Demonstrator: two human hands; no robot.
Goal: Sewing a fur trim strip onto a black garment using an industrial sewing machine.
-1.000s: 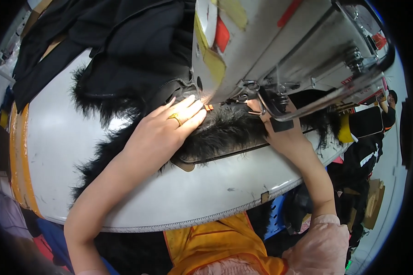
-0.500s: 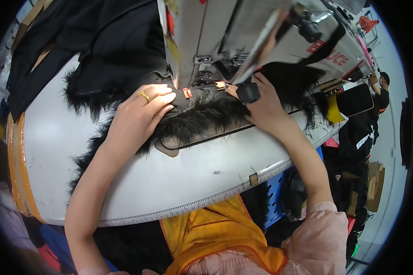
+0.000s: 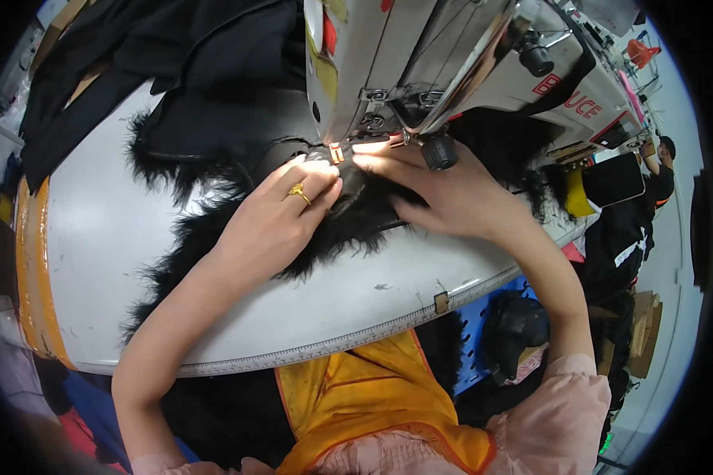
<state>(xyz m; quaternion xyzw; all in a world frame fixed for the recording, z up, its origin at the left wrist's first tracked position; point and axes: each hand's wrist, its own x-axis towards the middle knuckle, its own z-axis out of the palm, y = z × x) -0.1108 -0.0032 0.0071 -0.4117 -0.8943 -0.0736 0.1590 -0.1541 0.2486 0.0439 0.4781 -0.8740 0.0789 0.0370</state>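
Observation:
A black garment piece (image 3: pixel 238 123) with long black fur (image 3: pixel 202 233) along its edge lies under the head of a white sewing machine (image 3: pixel 352 71). My left hand (image 3: pixel 273 226), a gold ring on one finger, is closed on the fur-trimmed cloth just in front of the needle area. Beside a small orange-red part (image 3: pixel 336 153) near the presser foot, its fingertips press down. My right hand (image 3: pixel 459 198) rests flat on the cloth to the right, fingers stretched toward the foot and thumb apart. The machine's black knob (image 3: pixel 439 152) hides part of it. Bright lamplight falls on the fingertips.
The white table (image 3: pixel 95 261) has a measuring tape (image 3: pixel 348 343) along its curved front edge and orange tape (image 3: pixel 33 273) at left. More black cloth (image 3: pixel 103 87) lies at far left. A blue perforated crate (image 3: pixel 471 344) stands below right; another person (image 3: pixel 664 162) is far right.
My left hand has moved right along with the cloth. The right hand has come out from behind the knob, its fingers reaching left toward the presser foot, and the hands are closer together.

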